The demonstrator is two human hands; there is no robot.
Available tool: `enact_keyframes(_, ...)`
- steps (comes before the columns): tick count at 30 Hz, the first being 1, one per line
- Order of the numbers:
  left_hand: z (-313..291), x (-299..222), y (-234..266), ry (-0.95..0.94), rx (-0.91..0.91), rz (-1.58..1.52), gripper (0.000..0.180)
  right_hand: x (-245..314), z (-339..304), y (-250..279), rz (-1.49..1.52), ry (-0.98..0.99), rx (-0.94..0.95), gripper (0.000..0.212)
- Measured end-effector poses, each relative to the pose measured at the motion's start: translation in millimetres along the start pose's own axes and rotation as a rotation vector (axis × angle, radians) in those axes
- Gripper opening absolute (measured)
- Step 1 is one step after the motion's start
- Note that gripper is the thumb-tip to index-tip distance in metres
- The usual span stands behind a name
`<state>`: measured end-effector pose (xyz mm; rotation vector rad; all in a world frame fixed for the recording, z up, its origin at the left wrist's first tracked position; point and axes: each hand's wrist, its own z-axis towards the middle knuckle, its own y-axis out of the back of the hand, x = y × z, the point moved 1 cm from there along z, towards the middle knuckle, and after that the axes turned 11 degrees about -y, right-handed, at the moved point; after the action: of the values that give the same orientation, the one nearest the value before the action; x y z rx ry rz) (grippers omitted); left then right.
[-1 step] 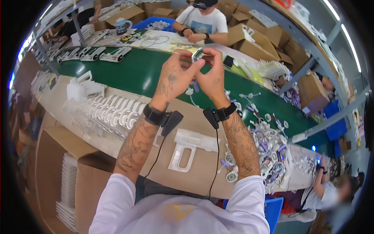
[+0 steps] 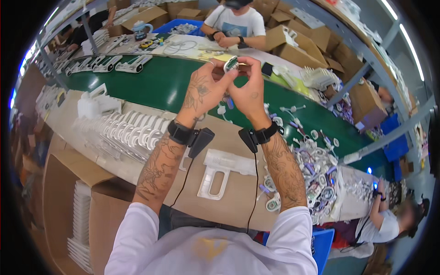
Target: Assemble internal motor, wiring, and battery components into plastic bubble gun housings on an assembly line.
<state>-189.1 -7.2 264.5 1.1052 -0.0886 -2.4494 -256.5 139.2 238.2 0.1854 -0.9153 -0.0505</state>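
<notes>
Two hands (image 2: 206,89) (image 2: 250,94) pinch one oval part (image 2: 231,63) between bent fingers (image 2: 249,60); one white frame (image 2: 231,162) lies below.

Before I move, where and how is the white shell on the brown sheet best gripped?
Probably by the left bar of its looped handle, coming from the near side. The shell lies flat with the handle pointing toward the wearer, and the loop's open middle seems to leave room for fingers to wrap. I'd avoid its right end, where a black cable passes.

The left hand (image 2: 204,89) and right hand (image 2: 250,91) hold a small oval part (image 2: 231,63) beyond a near white handled shell (image 2: 224,162).
</notes>
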Motion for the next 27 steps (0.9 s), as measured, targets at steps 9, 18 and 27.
enact_keyframes(9, -47.2, -42.2, -4.0, 0.057, 0.034, -0.281, 0.030, -11.9, -140.4, 53.6, 0.217, -0.245, 0.041, 0.028)
enact_keyframes(18, -52.5, -64.6, 4.9, 0.225, 0.131, -0.395, 0.027, -19.0, -155.4, 21.1, 0.297, -0.373, 0.295, 0.038)
enact_keyframes(27, -40.0, -19.3, 33.4, -0.062, -0.039, 0.039, 0.026, 1.0, -132.6, 49.6, 0.355, -0.594, 0.313, 0.030)
